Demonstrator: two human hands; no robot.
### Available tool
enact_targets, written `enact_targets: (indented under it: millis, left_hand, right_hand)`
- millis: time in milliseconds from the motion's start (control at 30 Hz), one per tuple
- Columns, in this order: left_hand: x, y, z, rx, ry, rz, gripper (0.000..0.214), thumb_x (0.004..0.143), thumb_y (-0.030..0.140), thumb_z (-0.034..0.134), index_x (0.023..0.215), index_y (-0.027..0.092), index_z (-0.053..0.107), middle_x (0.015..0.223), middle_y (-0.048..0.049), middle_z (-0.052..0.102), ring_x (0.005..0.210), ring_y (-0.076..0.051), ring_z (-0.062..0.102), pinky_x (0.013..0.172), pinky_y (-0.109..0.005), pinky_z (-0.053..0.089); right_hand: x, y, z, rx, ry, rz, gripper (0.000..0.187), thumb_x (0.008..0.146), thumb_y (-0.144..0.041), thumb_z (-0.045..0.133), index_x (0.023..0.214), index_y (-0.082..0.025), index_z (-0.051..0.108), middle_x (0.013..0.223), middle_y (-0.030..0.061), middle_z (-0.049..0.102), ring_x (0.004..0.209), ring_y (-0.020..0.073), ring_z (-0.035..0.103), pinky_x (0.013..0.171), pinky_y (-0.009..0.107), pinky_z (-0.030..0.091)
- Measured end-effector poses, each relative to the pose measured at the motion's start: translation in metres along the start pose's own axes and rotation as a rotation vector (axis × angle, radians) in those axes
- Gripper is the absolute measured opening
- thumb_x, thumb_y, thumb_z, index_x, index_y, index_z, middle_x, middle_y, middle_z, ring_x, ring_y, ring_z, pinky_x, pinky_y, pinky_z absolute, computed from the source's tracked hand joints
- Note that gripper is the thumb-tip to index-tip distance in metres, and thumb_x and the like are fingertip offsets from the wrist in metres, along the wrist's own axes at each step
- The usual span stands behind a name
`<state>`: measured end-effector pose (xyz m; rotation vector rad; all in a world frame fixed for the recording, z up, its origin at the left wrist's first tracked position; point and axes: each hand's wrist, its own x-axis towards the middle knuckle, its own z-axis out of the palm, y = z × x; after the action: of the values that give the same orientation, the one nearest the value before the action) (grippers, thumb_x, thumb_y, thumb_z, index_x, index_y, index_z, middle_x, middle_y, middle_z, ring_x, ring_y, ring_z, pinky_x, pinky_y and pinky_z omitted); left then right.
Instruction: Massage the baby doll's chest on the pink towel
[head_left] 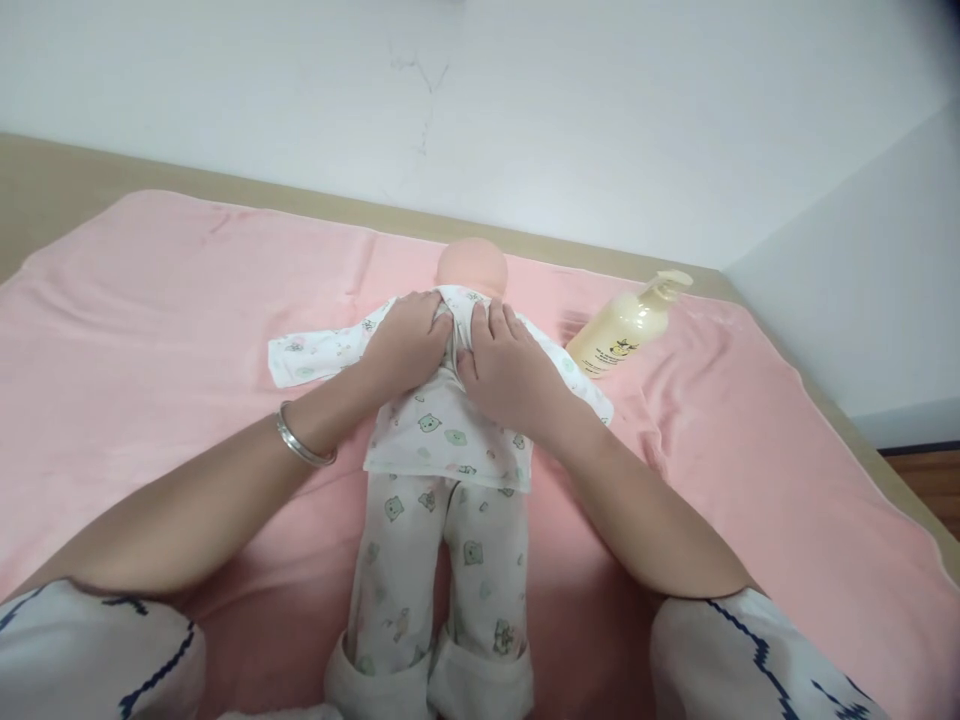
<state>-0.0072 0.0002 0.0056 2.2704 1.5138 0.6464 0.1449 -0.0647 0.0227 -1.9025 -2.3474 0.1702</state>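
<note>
A baby doll [472,265] lies lengthwise in front of me, dressed in a white long-sleeved top [450,430] and matching white trousers [480,560] printed with small green animals. Its face is not visible. My left hand [412,338] rests on the upper body of the top, fingers laid over the cloth and thumb toward the middle. Opposite it, my right hand [506,365] lies on the cloth with its fingers stretched out and slightly apart. Between my thumbs the fabric is creased and bunched. A silver bangle [301,437] circles my left wrist.
Right of the doll, a pale yellow pump bottle [622,325] leans on the pink blanket [150,400]. The blanket covers most of a beige surface [52,175]. Behind it rises a white wall [300,110] with a thin crack.
</note>
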Motion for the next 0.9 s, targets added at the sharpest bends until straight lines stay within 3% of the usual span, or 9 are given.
enact_targets:
  millis: [133, 200, 267, 333, 400, 467, 567, 767, 900]
  left_hand:
    - [-0.022, 0.017, 0.007, 0.144, 0.003, 0.082, 0.045, 0.104, 0.023, 0.028, 0.125, 0.007, 0.065, 0.143, -0.0256, 0.066, 0.146, -0.036, 0.055, 0.13, -0.055, 0.038]
    - [-0.032, 0.024, 0.009, 0.141, -0.01, 0.055, 0.053, 0.107, 0.028, 0.029, 0.145, 0.002, 0.056, 0.162, -0.0253, 0.052, 0.16, -0.036, 0.04, 0.136, -0.056, 0.03]
    - [-0.035, 0.025, 0.01, 0.109, -0.018, 0.043, 0.057, 0.107, 0.031, 0.03, 0.152, 0.002, 0.05, 0.169, -0.0235, 0.045, 0.165, -0.036, 0.033, 0.137, -0.056, 0.029]
    - [-0.03, 0.021, 0.007, 0.089, -0.033, 0.103, 0.05, 0.104, 0.026, 0.034, 0.142, 0.006, 0.06, 0.159, -0.0221, 0.056, 0.159, -0.036, 0.042, 0.133, -0.056, 0.035]
    - [-0.019, 0.013, 0.001, 0.044, -0.043, 0.097, 0.04, 0.099, 0.023, 0.038, 0.121, 0.013, 0.069, 0.137, -0.0194, 0.071, 0.14, -0.035, 0.06, 0.123, -0.055, 0.046]
    - [-0.008, 0.006, -0.005, -0.034, -0.059, -0.031, 0.034, 0.099, 0.026, 0.038, 0.106, 0.018, 0.07, 0.12, -0.0151, 0.077, 0.118, -0.033, 0.07, 0.108, -0.051, 0.055]
    - [0.0, 0.002, -0.008, -0.129, -0.07, -0.187, 0.037, 0.103, 0.033, 0.034, 0.095, 0.02, 0.068, 0.113, -0.0115, 0.079, 0.103, -0.029, 0.071, 0.094, -0.044, 0.056]
    - [-0.005, 0.002, 0.009, -0.042, 0.101, -0.106, 0.035, 0.102, 0.029, 0.03, 0.093, 0.021, 0.063, 0.107, -0.0141, 0.075, 0.107, -0.028, 0.066, 0.102, -0.044, 0.053]
    - [-0.005, 0.0, 0.013, -0.023, 0.105, -0.094, 0.034, 0.102, 0.03, 0.03, 0.095, 0.021, 0.062, 0.111, -0.0147, 0.074, 0.111, -0.029, 0.065, 0.105, -0.046, 0.052]
  right_hand:
    - [0.028, 0.023, -0.001, 0.109, -0.039, 0.015, 0.068, 0.106, -0.031, 0.031, 0.163, 0.005, 0.037, 0.174, 0.0286, 0.036, 0.167, 0.0383, 0.029, 0.135, 0.058, 0.031]
    - [0.039, 0.031, 0.001, 0.146, -0.025, 0.076, 0.066, 0.106, -0.029, 0.028, 0.16, 0.006, 0.04, 0.171, 0.0294, 0.04, 0.166, 0.0376, 0.033, 0.134, 0.059, 0.034]
    - [0.04, 0.032, 0.004, 0.123, -0.004, 0.109, 0.067, 0.107, -0.028, 0.026, 0.16, 0.01, 0.037, 0.172, 0.0319, 0.036, 0.166, 0.0389, 0.03, 0.134, 0.06, 0.033]
    - [0.03, 0.024, 0.007, 0.056, 0.022, 0.089, 0.069, 0.108, -0.028, 0.025, 0.162, 0.014, 0.032, 0.174, 0.034, 0.031, 0.167, 0.0408, 0.027, 0.135, 0.059, 0.03]
    - [0.014, 0.011, 0.008, -0.005, 0.056, 0.046, 0.07, 0.109, -0.03, 0.026, 0.163, 0.014, 0.031, 0.173, 0.0346, 0.032, 0.166, 0.0421, 0.029, 0.135, 0.059, 0.029]
    - [-0.002, -0.003, 0.009, -0.046, 0.08, 0.01, 0.071, 0.11, -0.033, 0.028, 0.165, 0.011, 0.031, 0.174, 0.0342, 0.031, 0.166, 0.0432, 0.031, 0.135, 0.06, 0.03]
    - [-0.013, -0.014, 0.007, -0.056, 0.078, 0.0, 0.07, 0.11, -0.034, 0.03, 0.167, 0.007, 0.031, 0.176, 0.032, 0.027, 0.167, 0.043, 0.027, 0.136, 0.059, 0.027]
    - [0.023, 0.008, 0.007, 0.106, 0.058, 0.086, 0.071, 0.106, -0.033, 0.028, 0.164, 0.007, 0.035, 0.175, 0.0287, 0.034, 0.167, 0.038, 0.03, 0.136, 0.056, 0.029]
    - [0.04, 0.022, 0.011, 0.121, 0.073, 0.135, 0.069, 0.107, -0.037, 0.027, 0.161, 0.006, 0.041, 0.172, 0.0273, 0.04, 0.164, 0.036, 0.036, 0.135, 0.053, 0.031]
